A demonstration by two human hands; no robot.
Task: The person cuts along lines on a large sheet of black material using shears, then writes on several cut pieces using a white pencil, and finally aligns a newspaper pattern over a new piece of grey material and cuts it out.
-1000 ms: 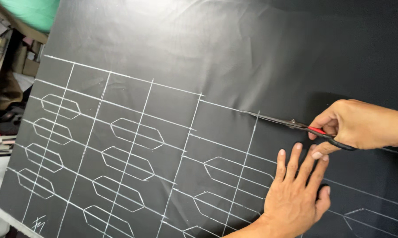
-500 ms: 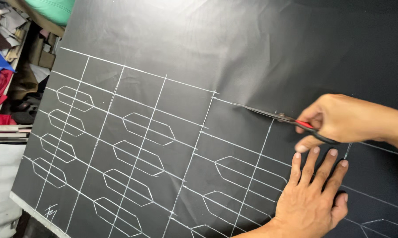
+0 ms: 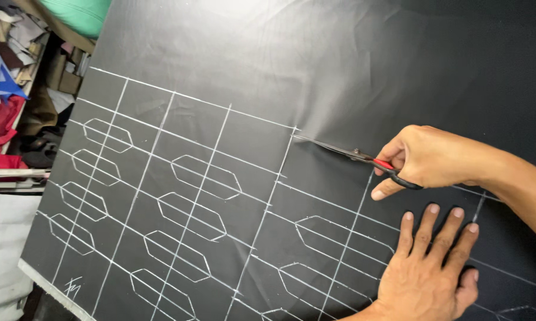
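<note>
Black sheet material [image 3: 351, 65], smooth and faintly shiny, is lying spread across the whole work surface and filling most of the view, marked with a white chalk grid [image 3: 179, 184] of long lines and rows of stretched six-sided outlines. The scissors [image 3: 354, 154] are lying low along one of the upper chalk lines, their closed-looking blades pointing left with the tip reaching a crossing of the grid, and a slight pucker in the sheet is showing just above them. The right hand [image 3: 428, 157] is gripping the scissors at their handle end, to the right of the blades; the fingers are curled tightly through the black-and-red loops, the thumb is sticking out below, and the hand is closed firmly on the tool. Just beneath it, the left hand [image 3: 428, 273] is pressing flat on the sheet, palm down, with its fingers spread and pointing up toward the scissors; it is holding nothing, only resting on the material below the chalk line, near the right hand but not touching it. Off the left edge of the sheet, a heap of cloth scraps [image 3: 6, 89] in red, blue and brown is piling up on shelves, a green roll [image 3: 81, 15] is lying at the top, and something white and padded [image 3: 3, 249] is sitting lower down.
</note>
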